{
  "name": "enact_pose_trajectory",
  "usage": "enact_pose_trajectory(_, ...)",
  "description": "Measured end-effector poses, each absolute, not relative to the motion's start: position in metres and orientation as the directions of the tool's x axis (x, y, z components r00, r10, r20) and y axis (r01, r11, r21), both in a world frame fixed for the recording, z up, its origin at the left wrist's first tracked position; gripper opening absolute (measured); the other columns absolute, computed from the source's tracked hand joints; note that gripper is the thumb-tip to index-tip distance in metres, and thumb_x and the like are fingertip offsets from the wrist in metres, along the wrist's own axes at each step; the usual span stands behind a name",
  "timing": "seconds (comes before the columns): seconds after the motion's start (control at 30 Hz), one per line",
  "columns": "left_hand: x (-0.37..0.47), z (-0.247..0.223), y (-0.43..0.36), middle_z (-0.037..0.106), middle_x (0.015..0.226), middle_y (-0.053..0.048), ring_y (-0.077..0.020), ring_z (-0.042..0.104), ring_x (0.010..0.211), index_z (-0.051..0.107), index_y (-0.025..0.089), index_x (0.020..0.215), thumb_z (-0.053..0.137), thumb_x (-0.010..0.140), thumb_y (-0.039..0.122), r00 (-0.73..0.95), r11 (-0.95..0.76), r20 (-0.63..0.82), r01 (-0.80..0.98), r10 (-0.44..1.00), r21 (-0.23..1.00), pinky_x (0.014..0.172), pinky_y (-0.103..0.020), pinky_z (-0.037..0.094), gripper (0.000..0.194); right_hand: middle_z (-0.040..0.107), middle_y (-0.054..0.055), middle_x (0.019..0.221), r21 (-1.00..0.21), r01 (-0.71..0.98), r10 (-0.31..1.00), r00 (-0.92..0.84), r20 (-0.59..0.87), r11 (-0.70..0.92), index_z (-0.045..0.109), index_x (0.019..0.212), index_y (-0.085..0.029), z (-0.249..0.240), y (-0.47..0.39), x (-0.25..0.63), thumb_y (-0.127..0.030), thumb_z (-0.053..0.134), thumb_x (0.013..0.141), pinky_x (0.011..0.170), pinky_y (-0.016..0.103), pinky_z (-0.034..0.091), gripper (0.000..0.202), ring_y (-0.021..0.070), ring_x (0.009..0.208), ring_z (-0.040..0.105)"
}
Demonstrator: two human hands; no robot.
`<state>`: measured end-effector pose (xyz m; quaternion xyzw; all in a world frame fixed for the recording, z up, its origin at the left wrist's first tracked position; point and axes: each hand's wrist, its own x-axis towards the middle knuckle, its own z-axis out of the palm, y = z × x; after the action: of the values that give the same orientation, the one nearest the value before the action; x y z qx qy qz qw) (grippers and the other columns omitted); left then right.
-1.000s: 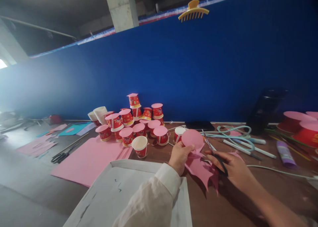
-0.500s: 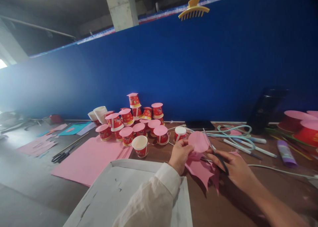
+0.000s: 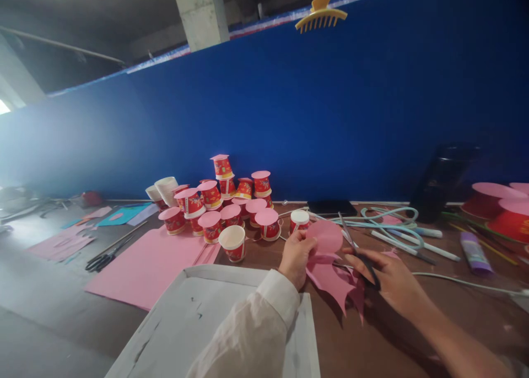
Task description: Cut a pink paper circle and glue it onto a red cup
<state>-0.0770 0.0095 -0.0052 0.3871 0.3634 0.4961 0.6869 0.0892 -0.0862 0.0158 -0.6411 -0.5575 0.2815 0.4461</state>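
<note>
Between the thumb and fingers of my left hand [image 3: 296,258] is a round piece of pink paper [image 3: 326,236]. My right hand [image 3: 388,276] has its fingers in the handles of dark-handled scissors [image 3: 345,230], whose upper blade points up beside the round piece's right edge. Jagged pink paper scraps [image 3: 330,284] lie just below the round piece, between my two hands. A red cup with a white top [image 3: 299,220] stands right behind my left hand. An upright open cup [image 3: 233,244] is to the left.
Red cups topped with pink discs [image 3: 268,223] stand stacked behind a pink sheet [image 3: 149,268]. A white tray [image 3: 206,323] lies under my left sleeve. White pens [image 3: 432,247], a coiled pale cable [image 3: 409,218], a purple tube [image 3: 476,254] and a black bottle [image 3: 440,185] are at the right.
My left hand and the round pink piece have shifted slightly left, and a small gap now shows between the piece and the scissors.
</note>
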Motion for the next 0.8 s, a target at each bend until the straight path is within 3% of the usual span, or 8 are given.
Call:
enact_pose_trajectory(0.17,-0.0757,-0.0063,0.0108,0.058,0.059,0.004,-0.0086,0.048,0.054,0.063,0.017,0.075,0.073,0.053,0.021,0.27,0.256,-0.143,-0.447,0.952,0.857,0.056,-0.023,0.036,0.025,0.083,0.009,0.084,-0.856,0.513,0.962,0.201,0.187,0.06,0.088,0.097,-0.025,0.0102,-0.0856,0.0922,-0.064,0.067,0.083,0.061,0.038,0.062,0.047,0.0301,0.076,0.078)
enact_pose_trajectory(0.37,-0.0777,-0.0017,0.0085,0.059,0.059,0.003,-0.0085,0.049,0.055,0.062,0.017,0.072,0.081,0.053,0.026,0.285,0.275,-0.147,-0.485,0.947,0.83,0.055,-0.022,0.036,0.028,0.082,0.009,0.083,-0.872,0.489,0.972,0.193,0.136,0.025,0.087,0.106,-0.021,0.0063,-0.0861,0.0942,-0.07,0.067,0.085,0.068,0.038,0.063,0.056,0.0285,0.077,0.078)
enact_pose_trajectory(0.53,-0.0777,0.0012,0.0075,0.061,0.06,0.002,-0.0087,0.051,0.056,0.064,0.016,0.073,0.084,0.05,0.027,0.285,0.28,-0.145,-0.52,0.948,0.807,0.057,-0.022,0.039,0.032,0.083,0.01,0.089,-0.901,0.434,0.984,0.154,0.092,0.016,0.089,0.099,-0.023,0.0098,-0.0871,0.0912,-0.071,0.07,0.081,0.068,0.039,0.064,0.055,0.0311,0.083,0.078)
enact_pose_trajectory(0.8,-0.076,-0.0045,0.012,0.067,0.065,0.0,-0.0093,0.054,0.058,0.068,0.014,0.075,0.089,0.049,0.03,0.303,0.271,-0.111,-0.556,0.946,0.786,0.061,-0.024,0.042,0.037,0.08,0.008,0.084,-0.923,0.385,0.992,0.123,0.033,-0.018,0.089,0.104,-0.022,0.0058,-0.0861,0.0935,-0.072,0.076,0.077,0.069,0.039,0.064,0.058,0.0263,0.075,0.073)
